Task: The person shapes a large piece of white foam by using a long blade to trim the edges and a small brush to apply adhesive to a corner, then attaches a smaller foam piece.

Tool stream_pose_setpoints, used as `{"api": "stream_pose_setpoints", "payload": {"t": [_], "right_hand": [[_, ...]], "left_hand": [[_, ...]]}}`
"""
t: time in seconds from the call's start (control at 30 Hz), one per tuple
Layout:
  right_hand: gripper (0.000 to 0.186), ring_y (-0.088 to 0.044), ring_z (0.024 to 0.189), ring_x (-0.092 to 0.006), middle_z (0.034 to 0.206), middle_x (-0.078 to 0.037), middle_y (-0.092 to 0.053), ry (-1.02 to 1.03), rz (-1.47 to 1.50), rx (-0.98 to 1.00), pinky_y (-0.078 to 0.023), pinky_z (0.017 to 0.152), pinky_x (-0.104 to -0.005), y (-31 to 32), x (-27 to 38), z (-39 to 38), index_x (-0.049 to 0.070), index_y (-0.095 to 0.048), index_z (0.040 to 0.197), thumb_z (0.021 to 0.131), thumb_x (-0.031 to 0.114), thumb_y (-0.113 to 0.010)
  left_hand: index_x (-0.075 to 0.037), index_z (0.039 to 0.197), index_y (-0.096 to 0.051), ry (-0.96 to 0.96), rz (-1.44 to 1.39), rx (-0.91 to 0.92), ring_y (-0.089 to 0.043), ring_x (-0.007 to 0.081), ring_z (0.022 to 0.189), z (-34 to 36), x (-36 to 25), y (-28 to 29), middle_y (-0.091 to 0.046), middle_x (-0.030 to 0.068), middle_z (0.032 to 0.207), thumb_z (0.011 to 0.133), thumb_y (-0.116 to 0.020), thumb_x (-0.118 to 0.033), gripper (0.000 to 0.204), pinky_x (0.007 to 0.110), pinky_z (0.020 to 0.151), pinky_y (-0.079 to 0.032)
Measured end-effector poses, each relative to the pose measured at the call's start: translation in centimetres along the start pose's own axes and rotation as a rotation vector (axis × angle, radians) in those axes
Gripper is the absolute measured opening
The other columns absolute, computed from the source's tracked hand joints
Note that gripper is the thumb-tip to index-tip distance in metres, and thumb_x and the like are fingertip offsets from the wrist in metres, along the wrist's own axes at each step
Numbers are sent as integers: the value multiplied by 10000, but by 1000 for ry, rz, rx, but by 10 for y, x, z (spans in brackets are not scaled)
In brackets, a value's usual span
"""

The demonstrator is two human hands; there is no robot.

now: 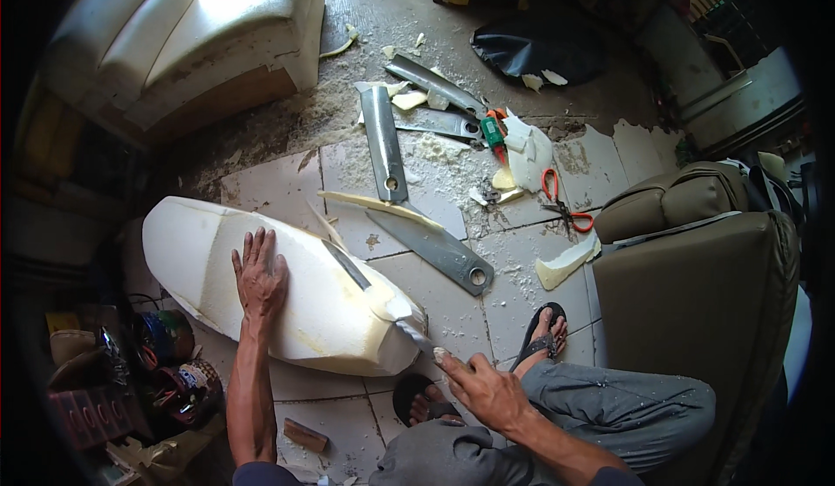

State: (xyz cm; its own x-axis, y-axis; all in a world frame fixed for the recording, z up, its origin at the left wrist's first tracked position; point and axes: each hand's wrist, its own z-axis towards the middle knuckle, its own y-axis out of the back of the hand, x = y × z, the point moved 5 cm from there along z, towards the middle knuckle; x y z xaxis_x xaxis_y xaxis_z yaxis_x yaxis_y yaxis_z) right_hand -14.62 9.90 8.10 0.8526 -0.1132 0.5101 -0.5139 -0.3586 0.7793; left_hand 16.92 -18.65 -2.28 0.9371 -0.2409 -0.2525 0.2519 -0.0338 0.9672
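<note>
Foam (317, 303) left of probable armchair (687, 286)

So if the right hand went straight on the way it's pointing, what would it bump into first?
Most likely the white foam block: the right hand points at its nearer end, though depth is hard to judge.

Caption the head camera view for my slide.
Left hand resting on a white foam block, right hand holding a blade against it, foam scraps littering the tiled floor.
</note>
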Motion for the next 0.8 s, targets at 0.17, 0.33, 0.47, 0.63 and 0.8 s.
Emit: {"api": "stream_pose_setpoints", "payload": {"t": [0.17,0.33,0.47,0.63,0.8], "right_hand": [[480,-684,633,-377,941,-148,-555,22,-6,-45,-590,549,-483,1,5,28,256,-502,1470,1006,326,-603],[459,-686,647,-387,938,-151,-558,-18,20,-30,-588,556,-494,5,0,4,255,-509,1459,1014,330,-592],[447,-687,647,-395,941,-156,-562,-29,37,-21,-593,574,-500,-1,-5,14,270,-505,1461,1026,346,-573],[430,-693,663,-400,942,-144,-579,-89,16,13,-594,603,-525,3,-5,7,270,-532,1443,1027,374,-564],[451,-689,665,-408,940,-150,-582,-62,69,-25,-592,602,-525,2,-14,-6,284,-513,1459,1019,366,-571]], "left_hand": [[-155,1520,-501,9,9,-26,-298,271,1539,3,6,0,-442,80,1603,975,-528,-301,565,515,1274,-85],[-153,1511,-512,-17,-11,-16,-303,263,1537,-1,-7,0,-448,80,1598,978,-532,-278,548,517,1272,-96],[-151,1535,-479,18,24,-7,-287,264,1543,-3,7,2,-430,82,1610,996,-505,-263,551,502,1274,-85],[-156,1537,-476,-17,19,-1,-293,273,1541,0,-3,-1,-431,86,1609,987,-522,-254,561,513,1271,-93],[-145,1528,-488,-33,-3,-20,-298,284,1538,0,3,0,-443,94,1599,984,-527,-261,557,525,1268,-90]]}}
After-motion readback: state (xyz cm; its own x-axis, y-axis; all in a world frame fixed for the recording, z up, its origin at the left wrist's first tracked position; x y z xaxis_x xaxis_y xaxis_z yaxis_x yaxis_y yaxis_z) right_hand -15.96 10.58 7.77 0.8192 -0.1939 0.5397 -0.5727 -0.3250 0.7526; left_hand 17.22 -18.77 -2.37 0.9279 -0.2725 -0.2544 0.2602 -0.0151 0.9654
